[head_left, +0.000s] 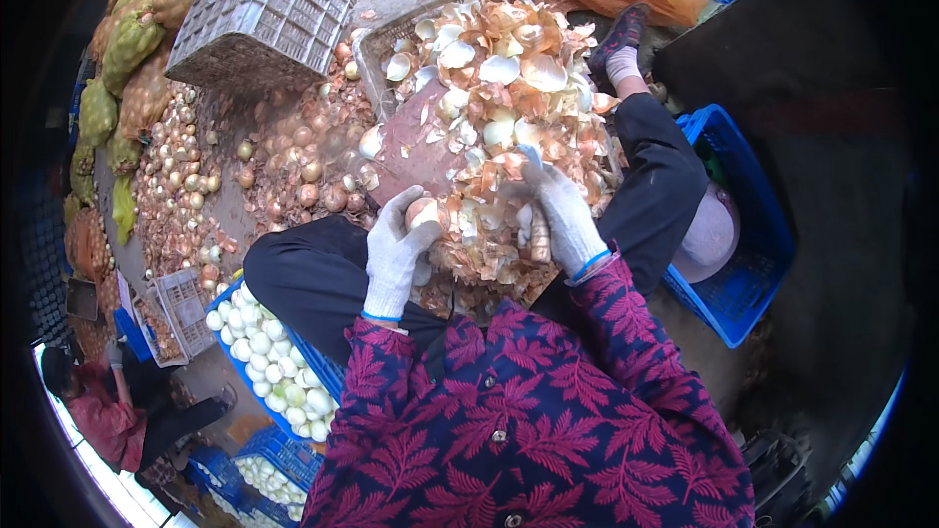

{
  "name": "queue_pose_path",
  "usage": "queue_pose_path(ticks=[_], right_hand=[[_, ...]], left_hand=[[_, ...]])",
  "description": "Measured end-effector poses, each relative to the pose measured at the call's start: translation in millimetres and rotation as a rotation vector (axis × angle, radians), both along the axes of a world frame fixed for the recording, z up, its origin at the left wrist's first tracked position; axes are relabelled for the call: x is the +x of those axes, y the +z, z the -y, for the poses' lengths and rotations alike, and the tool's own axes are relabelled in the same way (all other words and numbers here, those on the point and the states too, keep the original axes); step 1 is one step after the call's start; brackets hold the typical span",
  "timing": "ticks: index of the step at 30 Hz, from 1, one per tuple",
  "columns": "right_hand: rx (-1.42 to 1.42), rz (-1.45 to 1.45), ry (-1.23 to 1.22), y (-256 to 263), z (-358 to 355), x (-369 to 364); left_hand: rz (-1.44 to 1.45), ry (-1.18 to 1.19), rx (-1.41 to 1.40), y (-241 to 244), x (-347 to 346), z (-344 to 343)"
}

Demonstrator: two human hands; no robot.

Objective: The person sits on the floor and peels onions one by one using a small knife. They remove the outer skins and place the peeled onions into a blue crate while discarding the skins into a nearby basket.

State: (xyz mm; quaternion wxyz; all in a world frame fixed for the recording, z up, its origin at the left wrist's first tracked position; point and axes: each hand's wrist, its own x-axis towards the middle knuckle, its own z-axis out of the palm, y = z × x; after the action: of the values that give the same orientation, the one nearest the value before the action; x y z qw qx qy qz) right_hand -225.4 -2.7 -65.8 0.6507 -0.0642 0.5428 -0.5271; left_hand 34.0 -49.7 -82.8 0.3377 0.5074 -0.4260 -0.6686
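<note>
My left hand (398, 242), in a white knit glove with a blue cuff, grips an onion (424, 213) that is partly peeled and shows a pale patch. To its right my gloved right hand (561, 213) is closed round the wooden handle of a knife (540, 235). The knife's blade is blurred and I cannot make it out clearly. Beneath and beyond both hands lies a heap of onion skins (499, 125), piled in and over a grey plastic crate (370, 73). A reddish-brown board or sheet (418, 143) shows among the skins.
Peeled white onions (271, 359) fill a blue crate by my left leg. Unpeeled onions (312, 172) and skins cover the floor at left, near an upturned grey crate (264, 15) and full mesh sacks (139, 51). At right a blue crate (755, 308) holds a pale hat. Another person (110, 411) sits lower left.
</note>
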Motion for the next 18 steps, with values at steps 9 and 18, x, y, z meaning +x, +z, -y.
queue_pose_path(ticks=[9, 18], right_hand=[[0.068, -0.812, 0.602, -1.3, -4.9, 41.7], [-0.228, -1.305, 0.607, -60.0, -2.7, 93.1]], left_hand=[[0.738, -0.219, -0.254, -15.4, -3.8, 29.1], [0.658, -0.075, -0.217, -35.4, 0.0, 22.9]])
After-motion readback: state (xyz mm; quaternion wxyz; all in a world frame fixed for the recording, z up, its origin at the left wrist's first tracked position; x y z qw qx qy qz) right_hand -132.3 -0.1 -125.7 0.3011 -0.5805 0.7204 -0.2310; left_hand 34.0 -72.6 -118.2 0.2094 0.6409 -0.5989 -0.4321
